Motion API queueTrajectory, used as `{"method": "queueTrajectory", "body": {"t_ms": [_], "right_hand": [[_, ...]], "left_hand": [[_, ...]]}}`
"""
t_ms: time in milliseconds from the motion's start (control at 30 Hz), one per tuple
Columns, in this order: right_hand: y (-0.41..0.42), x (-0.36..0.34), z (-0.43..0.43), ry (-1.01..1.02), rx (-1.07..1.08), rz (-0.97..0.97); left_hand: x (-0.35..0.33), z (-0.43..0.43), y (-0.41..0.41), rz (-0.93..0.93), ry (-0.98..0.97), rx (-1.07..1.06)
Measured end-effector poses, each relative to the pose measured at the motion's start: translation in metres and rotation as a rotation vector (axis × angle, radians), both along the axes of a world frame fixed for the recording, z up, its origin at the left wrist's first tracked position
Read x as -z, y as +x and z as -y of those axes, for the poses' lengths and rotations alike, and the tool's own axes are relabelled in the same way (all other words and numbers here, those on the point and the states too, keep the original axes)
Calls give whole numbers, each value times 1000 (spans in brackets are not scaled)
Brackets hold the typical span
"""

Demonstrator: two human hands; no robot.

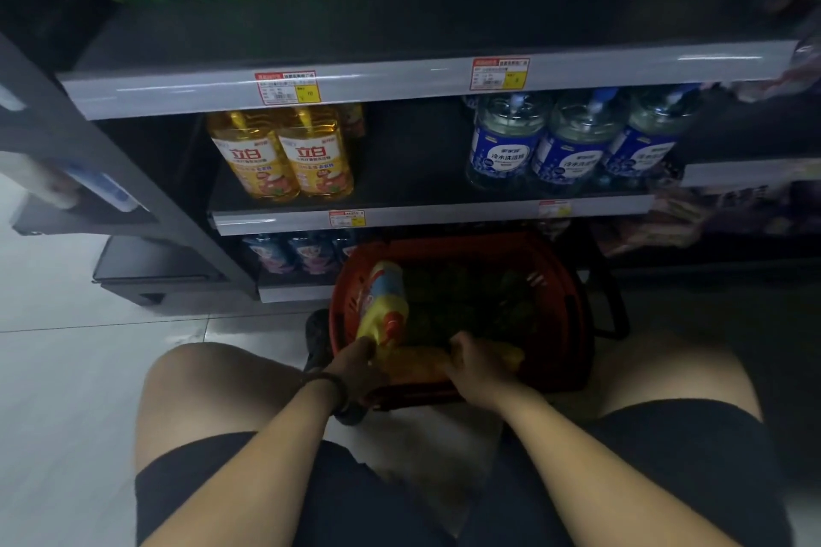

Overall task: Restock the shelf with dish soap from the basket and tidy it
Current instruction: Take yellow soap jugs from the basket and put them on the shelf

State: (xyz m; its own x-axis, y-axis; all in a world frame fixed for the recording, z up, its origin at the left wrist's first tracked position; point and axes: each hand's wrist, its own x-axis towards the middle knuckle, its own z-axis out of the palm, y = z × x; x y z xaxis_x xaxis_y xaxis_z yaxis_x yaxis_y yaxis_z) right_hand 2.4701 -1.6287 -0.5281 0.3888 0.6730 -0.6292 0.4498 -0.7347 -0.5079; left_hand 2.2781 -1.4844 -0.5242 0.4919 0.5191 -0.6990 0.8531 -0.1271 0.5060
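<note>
**Both hands in basket, picking up yellow soap**

Left hand (355, 362) is at the near rim of the basket (573, 324), fingers closed round the neck end of a yellow bottle (385, 302) that stands tilted against the basket's left wall. Right hand (471, 358) lies curled over a second yellow bottle (422, 362) lying flat at the basket's near end; I cannot tell whether the grip is closed under it. Basket sits on the floor between my knees, touching the lowest shelf front.

Matching yellow pair (284, 155) stands on the middle shelf (426, 215), above and left of the basket. Blue bottles (573, 147) stand above and right of it. Open room lies between the two groups, straight above the basket.

Risks, as I judge them: a neck-only grip may let the bottle swing and strike the shelf lip on the way up. The upper shelf edge (422, 82) overhangs, so lifting steeply could catch the cap.
</note>
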Motion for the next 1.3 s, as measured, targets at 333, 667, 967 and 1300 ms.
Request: {"method": "queueTrajectory", "body": {"t_ms": [333,667,967,1300], "right_hand": [[-5,-14,4,97,35,-10],[-2,-72,-4,425,148,-140],[43,-181,-5,703,-58,-236],[105,-347,-2,924,-24,-145]], "left_hand": [[-39,5,-10,213,600,-98],[-96,3,-8,442,911,114],[-232,1,28,678,1077,221],[-409,-9,90,945,1215,268]]}}
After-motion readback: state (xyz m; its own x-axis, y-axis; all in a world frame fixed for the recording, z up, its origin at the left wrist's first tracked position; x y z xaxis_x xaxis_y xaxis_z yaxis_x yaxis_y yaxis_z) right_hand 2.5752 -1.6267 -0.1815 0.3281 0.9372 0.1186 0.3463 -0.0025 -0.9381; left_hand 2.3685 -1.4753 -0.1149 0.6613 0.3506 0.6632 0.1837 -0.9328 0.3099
